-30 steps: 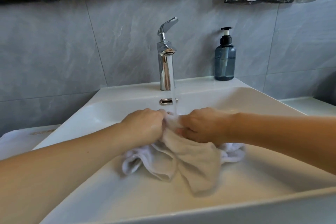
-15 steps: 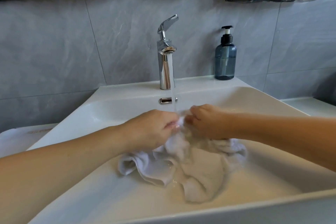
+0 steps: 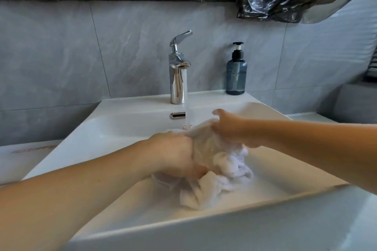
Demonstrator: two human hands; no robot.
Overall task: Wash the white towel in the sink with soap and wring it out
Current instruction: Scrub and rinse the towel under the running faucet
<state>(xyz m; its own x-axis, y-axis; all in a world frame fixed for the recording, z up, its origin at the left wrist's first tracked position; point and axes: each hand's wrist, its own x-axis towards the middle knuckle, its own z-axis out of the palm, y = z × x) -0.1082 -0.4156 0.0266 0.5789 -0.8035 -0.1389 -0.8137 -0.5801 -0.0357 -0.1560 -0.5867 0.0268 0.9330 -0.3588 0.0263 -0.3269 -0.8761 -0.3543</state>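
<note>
Both hands, left hand and right hand, grip the bunched white towel in the sink just below the running faucet; judged mid-wash or rinse, wringing outstanding, no lather discernible.
</note>
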